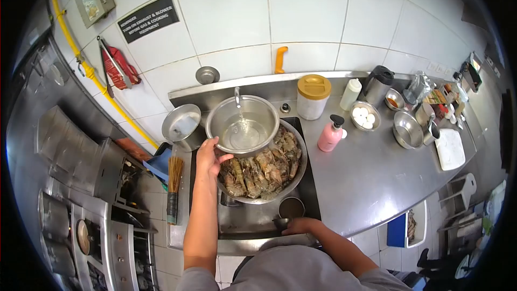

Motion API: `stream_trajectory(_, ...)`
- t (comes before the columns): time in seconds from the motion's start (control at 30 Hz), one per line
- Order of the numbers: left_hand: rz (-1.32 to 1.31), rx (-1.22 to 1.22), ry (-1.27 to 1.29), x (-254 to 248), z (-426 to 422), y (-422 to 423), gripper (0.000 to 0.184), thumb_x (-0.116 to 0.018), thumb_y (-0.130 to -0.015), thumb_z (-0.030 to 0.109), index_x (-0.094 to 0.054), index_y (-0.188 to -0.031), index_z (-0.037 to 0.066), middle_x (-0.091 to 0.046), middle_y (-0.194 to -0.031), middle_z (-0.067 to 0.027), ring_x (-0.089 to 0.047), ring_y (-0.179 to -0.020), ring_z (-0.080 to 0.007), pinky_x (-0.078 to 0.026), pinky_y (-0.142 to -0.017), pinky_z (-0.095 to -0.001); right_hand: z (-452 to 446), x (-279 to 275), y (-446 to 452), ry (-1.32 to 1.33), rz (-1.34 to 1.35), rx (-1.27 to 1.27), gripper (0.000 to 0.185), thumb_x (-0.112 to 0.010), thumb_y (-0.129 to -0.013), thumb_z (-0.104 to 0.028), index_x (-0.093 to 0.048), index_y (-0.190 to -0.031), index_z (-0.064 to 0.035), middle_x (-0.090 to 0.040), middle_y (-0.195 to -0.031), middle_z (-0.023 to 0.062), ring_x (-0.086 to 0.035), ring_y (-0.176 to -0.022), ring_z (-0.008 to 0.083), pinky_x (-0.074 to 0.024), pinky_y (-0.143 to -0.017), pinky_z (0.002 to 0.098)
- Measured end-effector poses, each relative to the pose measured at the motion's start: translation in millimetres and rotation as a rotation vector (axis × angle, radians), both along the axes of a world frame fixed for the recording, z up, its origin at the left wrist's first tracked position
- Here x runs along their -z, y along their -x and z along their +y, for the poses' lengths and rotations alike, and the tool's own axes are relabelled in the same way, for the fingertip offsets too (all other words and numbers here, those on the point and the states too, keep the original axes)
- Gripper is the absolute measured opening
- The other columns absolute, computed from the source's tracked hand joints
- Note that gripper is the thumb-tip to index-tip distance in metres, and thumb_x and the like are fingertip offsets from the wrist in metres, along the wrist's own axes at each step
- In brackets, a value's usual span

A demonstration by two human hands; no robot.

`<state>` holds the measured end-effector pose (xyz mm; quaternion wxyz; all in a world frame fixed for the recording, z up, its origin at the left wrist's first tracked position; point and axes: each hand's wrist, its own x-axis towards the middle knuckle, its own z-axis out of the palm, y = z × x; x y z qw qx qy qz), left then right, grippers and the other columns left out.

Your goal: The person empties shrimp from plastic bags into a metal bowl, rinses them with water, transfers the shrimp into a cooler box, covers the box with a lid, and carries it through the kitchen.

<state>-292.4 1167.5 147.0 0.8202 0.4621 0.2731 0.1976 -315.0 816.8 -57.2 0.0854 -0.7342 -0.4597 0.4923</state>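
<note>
A steel mixing bowl (pixel 269 109) sits under the running faucet (pixel 237 97), with water collecting in it. My left hand (pixel 208 157) grips its near left side, thumb out to the right. Below it, partly covered by the mixing bowl, a wide metal basin (pixel 305 157) holds a heap of large prawns (pixel 261 171) in the sink (pixel 242 226). Low in the sink, my right hand (pixel 296 227) is closed round a small dark metal cup-like thing (pixel 280 223), largely hidden by the fingers. Just above that hand lies a round metal container (pixel 291 208).
Left of the sink stand a steel pot (pixel 191 141) and a stick brush (pixel 174 178). On the right counter are a gold-lidded tub (pixel 313 102), a pink pump bottle (pixel 329 136), a bowl of eggs (pixel 365 117), a steel bowl (pixel 407 130) and a white board (pixel 450 150).
</note>
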Motion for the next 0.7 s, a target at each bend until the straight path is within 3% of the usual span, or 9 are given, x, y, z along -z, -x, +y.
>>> stream_trajectory(0.03, 0.004, -0.013, -0.003, 0.9, 0.3, 0.0, 0.012, -0.058, -0.091, 0.016, -0.056, -0.092, 0.004, -0.059, -0.090, -0.0087, -0.062, -0.080, -0.0222, -0.063, -0.055, -0.0436, -0.9, 4.3, 1.3, -0.006, -0.042, 0.030, 0.057, -0.048, -0.093, -0.053, -0.071, -0.103, -0.0016, -0.067, -0.110, 0.0199, -0.061, -0.107, 0.0367, -0.0454, -0.095, 0.0425)
stream_trajectory(0.1, 0.005, 0.009, 0.015, 9.6, 8.5, -2.6, 0.018, -0.059, -0.091, 0.017, -0.056, -0.102, 0.004, -0.056, -0.103, -0.0118, -0.061, -0.094, -0.0318, -0.063, -0.057, -0.0472, -2.7, 2.6, 0.7, -0.043, 0.010, 0.097, 0.057, -0.048, -0.093, -0.051, -0.070, -0.102, 0.0007, -0.068, -0.106, 0.0211, -0.062, -0.104, 0.0383, -0.0459, -0.093, 0.0441)
stream_trajectory(0.23, 0.006, 0.026, -0.006, 6.8, 8.4, -2.2, 0.028, -0.060, -0.090, 0.020, -0.053, -0.112, 0.003, -0.056, -0.110, -0.0135, -0.060, -0.096, -0.0317, -0.063, -0.058, -0.0471, -4.6, 7.0, -0.7, -0.039, -0.008, 0.067, 0.051, -0.049, -0.093, -0.044, -0.069, -0.099, 0.0032, -0.068, -0.102, 0.0231, -0.064, -0.096, 0.0399, -0.0472, -0.087, 0.0474)
stream_trajectory(0.27, 0.006, -0.002, 0.002, -2.7, 1.4, -0.9, 0.012, -0.058, -0.091, 0.016, -0.056, -0.096, 0.005, -0.059, -0.096, -0.0101, -0.063, -0.086, -0.0257, -0.063, -0.055, -0.0433, -6.8, 8.6, -1.3, -0.077, -0.002, 0.083, 0.051, -0.049, -0.094, -0.043, -0.069, -0.099, 0.0032, -0.068, -0.100, 0.0235, -0.064, -0.094, 0.0406, -0.0473, -0.086, 0.0481)
stream_trajectory(0.37, 0.015, -0.002, 0.000, -3.9, 1.0, -2.0, 0.012, -0.059, -0.091, 0.016, -0.056, -0.096, 0.005, -0.059, -0.098, -0.0104, -0.062, -0.087, -0.0259, -0.063, -0.055, -0.0438, -5.6, 17.0, -2.6, -0.097, -0.016, 0.066, 0.050, -0.049, -0.094, -0.043, -0.068, -0.097, 0.0029, -0.067, -0.097, 0.0239, -0.063, -0.092, 0.0412, -0.0471, -0.084, 0.0493)
stream_trajectory(0.53, 0.002, 0.027, 0.035, 9.5, 9.6, -5.4, 0.027, -0.063, -0.087, 0.021, -0.057, -0.108, 0.005, -0.059, -0.105, -0.0119, -0.062, -0.096, -0.0295, -0.063, -0.057, -0.0454, -11.2, 14.6, -0.6, -0.034, -0.015, 0.182, 0.051, -0.049, -0.094, -0.046, -0.071, -0.096, -0.0008, -0.069, -0.100, 0.0222, -0.064, -0.098, 0.0390, -0.0472, -0.088, 0.0485)
stream_trajectory(0.6, -0.012, 0.066, 0.030, 22.9, 18.3, -7.1, 0.036, -0.065, -0.086, 0.024, -0.055, -0.114, 0.004, -0.059, -0.111, -0.0125, -0.061, -0.101, -0.0290, -0.064, -0.059, -0.0451, -26.0, -11.6, 3.5, -0.361, 0.121, 0.468, 0.040, -0.056, -0.091, -0.040, -0.066, -0.104, -0.0032, -0.067, -0.101, 0.0196, -0.063, -0.101, 0.0357, -0.0478, -0.088, 0.0457)
stream_trajectory(0.7, 0.054, 0.074, 0.044, 25.4, 23.9, -2.5, 0.044, -0.066, -0.085, 0.027, -0.053, -0.119, 0.003, -0.058, -0.116, -0.0121, -0.059, -0.107, -0.0273, -0.063, -0.063, -0.0440, -31.0, -62.1, -0.8, -0.349, 0.165, 0.630, 0.036, -0.059, -0.082, -0.020, -0.061, -0.114, -0.0059, -0.066, -0.105, 0.0143, -0.062, -0.099, 0.0252, -0.0477, -0.089, 0.0349)
